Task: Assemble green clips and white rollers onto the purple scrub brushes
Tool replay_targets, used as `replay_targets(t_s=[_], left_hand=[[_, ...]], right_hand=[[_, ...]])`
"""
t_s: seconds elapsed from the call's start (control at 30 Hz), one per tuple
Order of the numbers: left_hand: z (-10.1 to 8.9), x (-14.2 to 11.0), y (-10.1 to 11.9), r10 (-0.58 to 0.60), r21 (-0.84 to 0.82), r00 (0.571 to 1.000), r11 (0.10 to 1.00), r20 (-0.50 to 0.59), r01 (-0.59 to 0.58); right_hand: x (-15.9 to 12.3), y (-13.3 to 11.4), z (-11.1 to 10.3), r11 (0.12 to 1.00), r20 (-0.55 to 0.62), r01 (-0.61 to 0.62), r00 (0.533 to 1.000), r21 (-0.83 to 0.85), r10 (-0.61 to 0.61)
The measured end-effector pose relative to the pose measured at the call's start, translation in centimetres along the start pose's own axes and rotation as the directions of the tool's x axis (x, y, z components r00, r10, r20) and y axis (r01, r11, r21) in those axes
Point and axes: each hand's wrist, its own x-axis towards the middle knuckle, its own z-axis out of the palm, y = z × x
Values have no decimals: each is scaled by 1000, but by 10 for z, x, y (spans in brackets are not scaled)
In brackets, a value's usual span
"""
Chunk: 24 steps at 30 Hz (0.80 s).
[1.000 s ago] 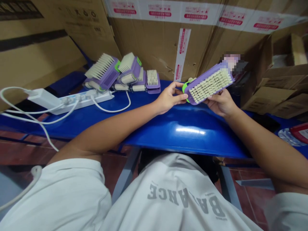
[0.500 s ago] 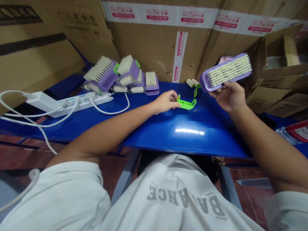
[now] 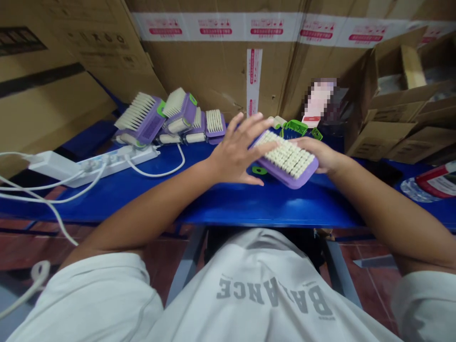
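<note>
My right hand (image 3: 322, 154) grips a purple brush head (image 3: 288, 159) with cream bristles facing up, tilted over the table. Beside its left end, my left hand (image 3: 238, 154) is spread open, fingers stretched and thumb apart; whether its fingertips touch the brush I cannot tell. Partly hidden under the brush, a green plastic piece (image 3: 259, 170) lies on the blue table. Behind the hands are more green plastic parts (image 3: 297, 127) and small cream rollers (image 3: 277, 122).
Assembled purple brushes (image 3: 142, 118) are piled at the back left, behind a white power strip (image 3: 103, 161) with cables. Cardboard boxes (image 3: 213, 71) line the back. Open cartons (image 3: 392, 104) and a bottle with a red label (image 3: 432, 183) are at the right.
The brush head has come down and left in my right hand, toward the middle. My left hand has let go of the green piece and spread its fingers.
</note>
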Motion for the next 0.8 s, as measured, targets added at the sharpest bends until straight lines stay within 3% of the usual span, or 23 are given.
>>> replay_targets(t_s=[0.1, 0.17, 0.23, 0.3, 0.37, 0.43, 0.57, 0.7, 0.8], left_hand=[[-13, -1, 13, 158, 39, 983, 986, 93, -162], [-23, -1, 10, 163, 44, 978, 984, 128, -170], [-33, -2, -3, 107, 42, 988, 993, 110, -112], [-43, -2, -23, 32, 37, 998, 999, 46, -33], [-47, -1, -43, -87, 14, 995, 996, -40, 87], [-44, -2, -56, -177, -23, 983, 984, -47, 176], [-26, -5, -63, -270, -52, 956, 959, 118, 277], [-15, -8, -60, -298, -12, 861, 943, 412, 332], [-14, -7, -60, -298, 3, 792, 936, 533, 351]], right_hand=[[-4, 4, 14, 995, 112, -3, 994, -102, 14], [-1, 10, 13, 972, 61, 94, 995, -217, -82], [6, 18, 5, 893, -22, 239, 963, -382, -267], [15, 27, -1, 762, 7, 328, 920, -559, -391], [24, 35, 0, 625, 95, 332, 920, -706, -381], [31, 40, 6, 504, 163, 336, 920, -796, -356], [35, 36, 1, 390, 201, 303, 938, -869, -281], [21, 19, -50, 419, 165, 211, 976, -883, -144], [10, 9, -81, 424, 117, 126, 992, -897, -47]])
